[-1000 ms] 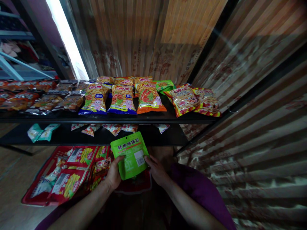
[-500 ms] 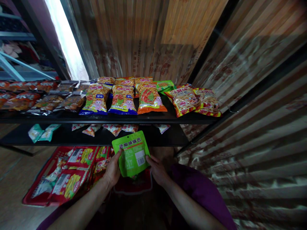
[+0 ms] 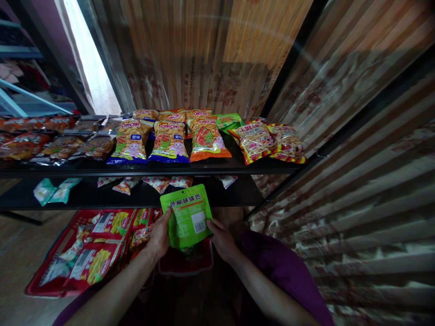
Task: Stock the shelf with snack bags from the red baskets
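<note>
A flat green snack bag (image 3: 186, 222), its printed back with a barcode facing me, is held up in front of the shelves. My left hand (image 3: 160, 236) grips its left edge with the thumb on the face. At the lower right edge, my right hand (image 3: 222, 240) pinches it; the fingers behind the bag are hidden. Beyond the bag is the lower black shelf (image 3: 234, 195) with several small snack bags. Below my left hand sits a red basket (image 3: 37, 285) holding red bags of fries-style snacks (image 3: 93, 265).
The upper black shelf (image 3: 204, 168) carries rows of snack bags, among them blue-edged bags (image 3: 131, 141), an orange bag (image 3: 210, 140) and red-yellow bags (image 3: 256, 141). Patterned curtains (image 3: 340, 203) hang behind and to the right. A slanting shelf post (image 3: 285, 183) stands at the right.
The view has shifted slightly, so the shelves and basket appear a little further left. Both hands keep hold of the green bag, almost unmoved.
</note>
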{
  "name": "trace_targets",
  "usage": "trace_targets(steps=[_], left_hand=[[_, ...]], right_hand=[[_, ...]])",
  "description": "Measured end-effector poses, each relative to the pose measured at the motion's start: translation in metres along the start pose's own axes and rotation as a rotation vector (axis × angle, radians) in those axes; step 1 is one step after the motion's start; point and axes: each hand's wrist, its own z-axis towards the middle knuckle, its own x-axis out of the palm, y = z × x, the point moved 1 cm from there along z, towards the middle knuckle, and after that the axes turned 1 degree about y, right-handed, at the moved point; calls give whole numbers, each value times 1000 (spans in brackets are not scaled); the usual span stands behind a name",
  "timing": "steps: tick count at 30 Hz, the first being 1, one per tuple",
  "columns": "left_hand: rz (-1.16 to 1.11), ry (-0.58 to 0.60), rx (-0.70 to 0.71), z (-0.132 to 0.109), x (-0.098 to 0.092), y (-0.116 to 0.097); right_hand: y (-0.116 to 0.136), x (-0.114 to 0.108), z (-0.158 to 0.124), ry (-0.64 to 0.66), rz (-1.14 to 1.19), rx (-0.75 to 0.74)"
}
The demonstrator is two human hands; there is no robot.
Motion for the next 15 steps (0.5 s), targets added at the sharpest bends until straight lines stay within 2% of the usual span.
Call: trace_targets(steps=[6,9,15], left_hand=[[-37,102,-113,0,12,8],[-22,124,-100,-2,17,11],[-4,93,-52,-3,15,14]], right_hand=[[8,-11,-5,-28,24,-50],[11,-14,-6,-36,26,-52],[12,-13,-6,-31,-11,-54]])
